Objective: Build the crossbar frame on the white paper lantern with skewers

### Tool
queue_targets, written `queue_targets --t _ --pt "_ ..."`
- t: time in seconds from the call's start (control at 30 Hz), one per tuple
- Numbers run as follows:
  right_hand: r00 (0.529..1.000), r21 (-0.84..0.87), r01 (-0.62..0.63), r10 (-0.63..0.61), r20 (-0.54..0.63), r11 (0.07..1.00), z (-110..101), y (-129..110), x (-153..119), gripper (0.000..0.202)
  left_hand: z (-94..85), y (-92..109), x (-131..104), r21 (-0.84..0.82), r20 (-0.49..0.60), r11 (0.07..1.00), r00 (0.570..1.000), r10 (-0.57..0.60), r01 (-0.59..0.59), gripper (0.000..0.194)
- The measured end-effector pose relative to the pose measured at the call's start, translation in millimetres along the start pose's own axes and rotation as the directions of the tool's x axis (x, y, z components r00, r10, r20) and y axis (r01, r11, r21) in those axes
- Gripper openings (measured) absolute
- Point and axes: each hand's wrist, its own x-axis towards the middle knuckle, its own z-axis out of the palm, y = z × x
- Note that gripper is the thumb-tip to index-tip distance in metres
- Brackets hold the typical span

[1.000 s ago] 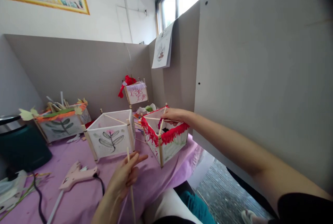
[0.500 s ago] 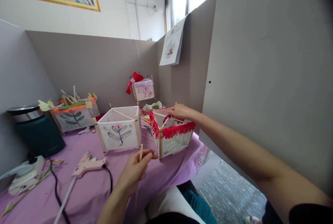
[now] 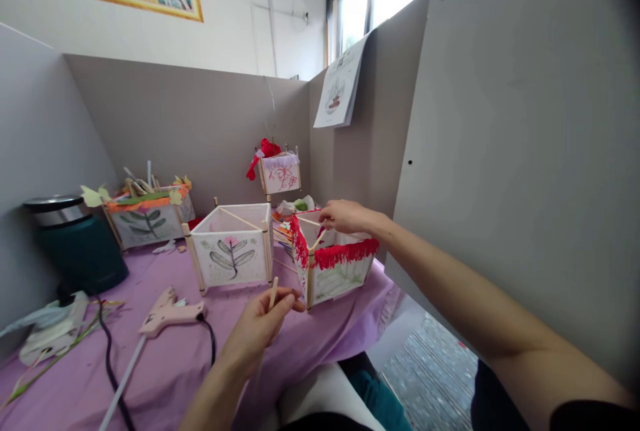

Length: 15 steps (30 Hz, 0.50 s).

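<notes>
My left hand (image 3: 265,324) is closed around a thin wooden stick (image 3: 273,292) whose upper end sticks out above the fingers. In front of it stands a white four-sided lantern frame with red fringe (image 3: 345,255), wooden corner posts and a green drawing. My right hand (image 3: 347,216) reaches over its upper rim with fingers bent together; what lies between the fingertips is hidden. A thin crossbar (image 3: 318,239) spans the frame's top below that hand. Left of it is a second white lantern frame (image 3: 233,261), with a plant drawing and no fringe.
On the purple tablecloth (image 3: 165,377) lie a pink glue gun (image 3: 170,314) with its cord and a white power strip (image 3: 55,331). A dark green tumbler (image 3: 80,251) and a decorated box of sticks (image 3: 150,223) stand at left. Grey partitions (image 3: 200,117) enclose the table.
My right hand has shifted slightly left and down, from the fringed frame's far rim toward its crossbar. My left hand keeps the stick, now tilted a little more. The view has shifted slightly.
</notes>
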Motion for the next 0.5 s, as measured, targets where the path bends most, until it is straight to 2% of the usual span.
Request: queue_targets --t 0.07,0.23,0.37,0.5 --pt "0.999 0.031 -0.008 0.007 0.033 0.999 -1.3 0.2 10.6 0.005 -1.4 0.7 -1.6 0.001 -0.007 1.0 1.0 0.001 -0.001 0.044" --pt "0.999 0.263 -0.022 0.01 0.047 0.964 1.3 14.1 22.6 0.006 -3.7 3.2 -5.1 -0.004 -0.038 1.0 0.999 0.013 -0.013 0.041" --pt "0.999 0.535 -0.039 0.014 0.05 0.844 14.5 24.1 20.0 0.006 -4.4 3.8 -6.4 -0.021 -0.044 1.0 0.999 0.003 -0.004 0.038" --pt "0.999 0.716 -0.034 0.02 0.027 0.697 18.7 26.6 17.4 0.009 -5.8 3.8 -7.0 -0.027 -0.034 1.0 0.999 0.003 -0.004 0.036"
